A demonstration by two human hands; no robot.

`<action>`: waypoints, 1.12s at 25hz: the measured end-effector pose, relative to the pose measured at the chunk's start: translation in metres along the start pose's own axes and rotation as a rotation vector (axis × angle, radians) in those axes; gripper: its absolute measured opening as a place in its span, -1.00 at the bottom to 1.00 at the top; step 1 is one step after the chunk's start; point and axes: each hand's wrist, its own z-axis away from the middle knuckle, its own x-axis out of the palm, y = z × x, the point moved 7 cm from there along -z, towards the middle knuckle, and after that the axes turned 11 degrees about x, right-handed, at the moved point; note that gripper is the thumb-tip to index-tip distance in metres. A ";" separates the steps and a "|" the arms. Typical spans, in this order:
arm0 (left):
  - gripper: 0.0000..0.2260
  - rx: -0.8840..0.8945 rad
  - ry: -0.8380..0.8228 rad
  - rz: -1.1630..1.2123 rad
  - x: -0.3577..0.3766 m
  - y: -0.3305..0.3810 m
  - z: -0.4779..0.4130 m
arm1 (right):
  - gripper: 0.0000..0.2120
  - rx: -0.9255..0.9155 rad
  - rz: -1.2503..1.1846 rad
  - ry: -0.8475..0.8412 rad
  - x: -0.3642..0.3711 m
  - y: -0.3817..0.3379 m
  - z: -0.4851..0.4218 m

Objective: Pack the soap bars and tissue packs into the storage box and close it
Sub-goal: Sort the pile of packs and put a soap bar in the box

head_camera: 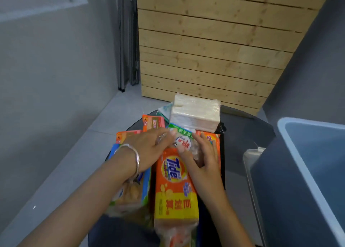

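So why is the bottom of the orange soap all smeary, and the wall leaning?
Head view: the orange soap pack blurs near the bottom edge, probably motion; its Tide print is sharp. Head view: the wide lens tilts the wooden slat wall. Head view: light is soft and dim.

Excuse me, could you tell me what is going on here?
A person is handling a pile of soap packs and a tissue pack on a dark round table. The left hand and right hand both lie on a green-labelled pack behind the orange Tide pack. The storage box stands open at the right.
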 end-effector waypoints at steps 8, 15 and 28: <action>-0.38 0.072 0.005 0.003 -0.016 0.001 0.034 | -0.33 0.073 0.032 -0.089 0.004 -0.010 0.045; -0.41 0.104 -0.034 -0.299 0.009 0.016 0.102 | -0.57 0.267 -0.003 -0.170 0.012 -0.004 0.083; -0.11 0.176 -0.046 0.016 0.026 0.072 0.111 | -0.55 0.250 -0.496 -0.051 0.002 -0.002 0.114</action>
